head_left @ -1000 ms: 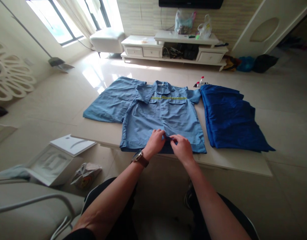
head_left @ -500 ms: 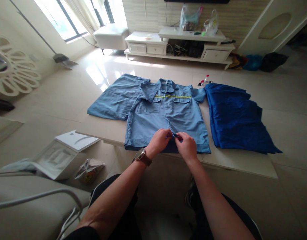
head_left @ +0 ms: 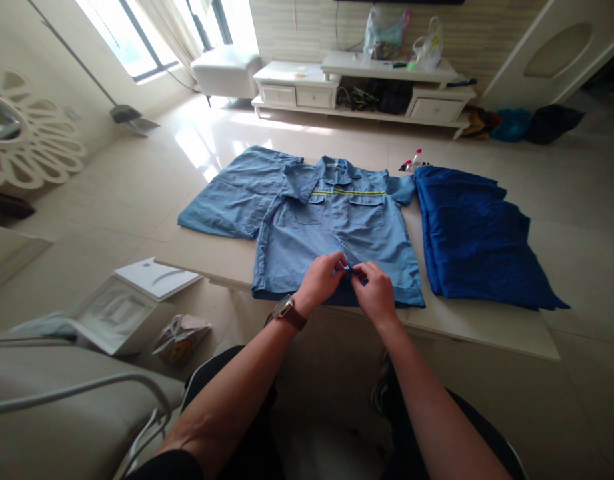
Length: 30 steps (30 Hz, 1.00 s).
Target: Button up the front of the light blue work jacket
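Note:
A light blue short-sleeved work shirt (head_left: 297, 247) lies face up on the low table (head_left: 497, 331), its collar away from me and a yellow stripe across the chest. At the middle of its bottom hem, my left hand (head_left: 325, 279) pinches the front edge of the cloth. Close beside it, my right hand (head_left: 374, 290) grips the same front edge between thumb and fingers. The hem is slightly raised there; whether a button sits between the fingertips is hidden. Left of the shirt is a folded light blue garment (head_left: 227, 193), partly under its sleeve. To the right lies a dark blue folded cloth (head_left: 481, 240).
Small bottles with red caps (head_left: 417, 159) stand beyond the table's far edge. An open white box (head_left: 121, 313) and a plastic packet (head_left: 181, 339) are at lower left, beside a pale seat (head_left: 61, 413). A white TV cabinet (head_left: 311, 99) runs along the far wall.
The view has shifted slightly, so everything sits a little farther right. Both hands stay at the shirt's hem, with only small finger movements.

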Motion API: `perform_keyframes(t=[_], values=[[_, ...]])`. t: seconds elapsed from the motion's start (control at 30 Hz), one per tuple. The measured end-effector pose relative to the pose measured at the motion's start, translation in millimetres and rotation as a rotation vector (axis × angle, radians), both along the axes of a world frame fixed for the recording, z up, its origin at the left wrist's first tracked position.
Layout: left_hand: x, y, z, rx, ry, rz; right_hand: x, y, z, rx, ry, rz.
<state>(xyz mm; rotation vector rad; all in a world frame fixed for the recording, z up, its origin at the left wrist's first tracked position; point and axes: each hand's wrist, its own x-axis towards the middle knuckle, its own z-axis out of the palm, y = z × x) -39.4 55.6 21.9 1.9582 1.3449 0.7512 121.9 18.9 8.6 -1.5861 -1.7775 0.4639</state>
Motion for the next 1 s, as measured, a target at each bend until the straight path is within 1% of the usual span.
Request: perform_keyframes(t=[0.13, 0.27, 0.43, 0.53, 0.63, 0.83, 1.0], values=[[0, -3, 3.7, 0.016, -0.007, 0.007, -1, 0, 3.1, 0.023, 0.016, 0.015], [-1, -4, 6.3, 0.068, -0.001, -0.006, -1, 1, 6.6, 0.045, 0.047, 0.005], [0, -5, 5.4, 0.099, 0.039, -0.025, 0, 1, 10.1, -0.021, 0.125, -0.01], [2, -5, 4.6, 0.083, 0.039, -0.011, -2, 0, 10.9, -0.059, 0.167, -0.019], [4, -5, 4.4, 0.054, 0.027, 0.008, -2, -1, 10.3, -0.069, 0.158, -0.045], [7, -9, 7.2, 0.058, -0.02, 0.067, 1, 2, 5.4, 0.018, 0.094, -0.034], [10, -10, 8.2, -0.04, -0.099, 0.108, 1, 1, 2.8, 0.042, 0.156, -0.012]])
